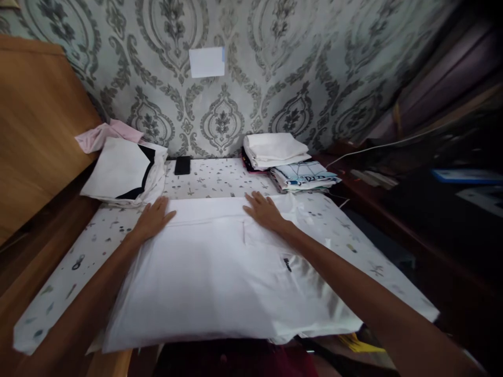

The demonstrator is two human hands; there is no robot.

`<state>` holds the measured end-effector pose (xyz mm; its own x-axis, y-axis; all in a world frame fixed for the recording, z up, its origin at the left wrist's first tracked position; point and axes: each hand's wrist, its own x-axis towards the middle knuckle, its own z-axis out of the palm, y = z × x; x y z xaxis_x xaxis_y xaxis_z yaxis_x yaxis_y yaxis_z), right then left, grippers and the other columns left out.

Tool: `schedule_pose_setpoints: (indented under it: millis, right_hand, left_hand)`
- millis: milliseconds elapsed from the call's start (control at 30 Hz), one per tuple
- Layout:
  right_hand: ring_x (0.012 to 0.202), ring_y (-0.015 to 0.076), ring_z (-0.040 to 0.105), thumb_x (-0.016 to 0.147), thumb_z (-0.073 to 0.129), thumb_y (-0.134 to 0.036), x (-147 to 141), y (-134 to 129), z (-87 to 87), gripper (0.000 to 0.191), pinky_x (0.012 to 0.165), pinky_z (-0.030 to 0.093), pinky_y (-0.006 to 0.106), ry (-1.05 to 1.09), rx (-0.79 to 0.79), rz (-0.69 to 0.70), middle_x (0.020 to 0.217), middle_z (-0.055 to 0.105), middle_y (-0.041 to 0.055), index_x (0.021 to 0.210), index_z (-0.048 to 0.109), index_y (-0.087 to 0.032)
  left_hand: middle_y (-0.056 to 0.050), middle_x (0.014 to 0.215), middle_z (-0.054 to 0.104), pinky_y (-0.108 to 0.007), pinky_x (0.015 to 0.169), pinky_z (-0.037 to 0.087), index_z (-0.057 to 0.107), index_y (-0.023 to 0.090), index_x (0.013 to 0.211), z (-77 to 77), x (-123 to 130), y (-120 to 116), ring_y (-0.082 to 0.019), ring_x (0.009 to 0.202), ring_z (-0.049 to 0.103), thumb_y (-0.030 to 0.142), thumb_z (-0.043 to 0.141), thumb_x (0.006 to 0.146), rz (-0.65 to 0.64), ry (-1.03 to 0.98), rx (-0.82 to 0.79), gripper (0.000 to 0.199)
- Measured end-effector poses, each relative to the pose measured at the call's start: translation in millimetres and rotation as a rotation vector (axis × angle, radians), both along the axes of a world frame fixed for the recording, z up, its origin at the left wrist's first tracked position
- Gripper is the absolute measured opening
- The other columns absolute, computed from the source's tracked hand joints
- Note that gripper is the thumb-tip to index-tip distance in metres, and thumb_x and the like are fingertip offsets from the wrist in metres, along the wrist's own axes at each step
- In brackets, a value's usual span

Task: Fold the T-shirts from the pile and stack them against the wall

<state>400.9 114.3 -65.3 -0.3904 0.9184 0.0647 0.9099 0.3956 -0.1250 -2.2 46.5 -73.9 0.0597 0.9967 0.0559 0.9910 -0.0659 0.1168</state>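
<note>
A white garment (204, 272), seemingly a shirt with a small dark mark on its right part, lies spread flat over the patterned cloth in front of me. My left hand (152, 219) rests on its far left corner, palm down with the fingers stretched. Near the middle of the far edge, my right hand (265, 210) presses flat on the same fabric, fingers spread. Neither hand grasps anything. The garment's near edge reaches the front of the table.
At the back left is a pile of folded white and black clothes (118, 170), with a pink cloth (104, 135) behind. A black phone (182, 165) lies by the wall. Folded white clothes (277, 149) and a printed stack (304, 175) sit back right. A wooden cabinet (43, 120) borders the left.
</note>
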Motion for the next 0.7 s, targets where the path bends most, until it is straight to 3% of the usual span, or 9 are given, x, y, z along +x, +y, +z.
schedule_pose_setpoints:
  millis: [100,267,500,700]
  right_hand:
    - [0.152,0.0283,0.024,0.103,0.027,-0.053,28,0,-8.3,0.064,0.12,0.023,0.054,-0.029,-0.018,-0.08,0.162,0.032,0.0158,0.156,0.031,-0.019]
    - [0.151,0.0258,0.026,0.104,0.027,-0.051,58,11,-7.3,0.063,0.121,0.023,0.05,-0.044,-0.04,-0.242,0.161,0.034,0.0168,0.155,0.034,-0.015]
    - [0.15,0.0251,0.028,0.104,0.029,-0.047,76,17,-12.3,0.058,0.121,0.02,0.052,0.024,-0.004,-0.198,0.161,0.036,0.0147,0.152,0.039,-0.016]
    - [0.143,0.0262,0.041,0.102,0.032,-0.036,95,1,-5.4,0.052,0.117,0.033,0.048,0.248,0.081,-0.134,0.155,0.046,0.0153,0.147,0.047,-0.014]
  left_hand:
    - [-0.016,0.164,0.028,-0.054,0.122,0.023,0.032,0.011,0.154,-1.8,-3,0,-0.029,0.154,0.019,0.054,0.026,0.098,0.026,0.036,-0.024,0.071]
    - [-0.017,0.164,0.026,-0.06,0.119,0.026,0.033,0.01,0.154,-0.1,1,1,-0.031,0.154,0.018,0.056,0.025,0.097,0.058,0.053,-0.039,0.073]
    - [-0.016,0.165,0.024,-0.06,0.119,0.024,0.03,0.01,0.155,2.3,3,1,-0.031,0.154,0.016,0.058,0.023,0.097,0.091,0.067,-0.054,0.076]
    - [-0.022,0.161,0.031,-0.06,0.119,0.026,0.031,0.004,0.153,19.7,10,-15,-0.033,0.153,0.022,0.05,0.024,0.099,0.064,0.023,-0.019,0.071]
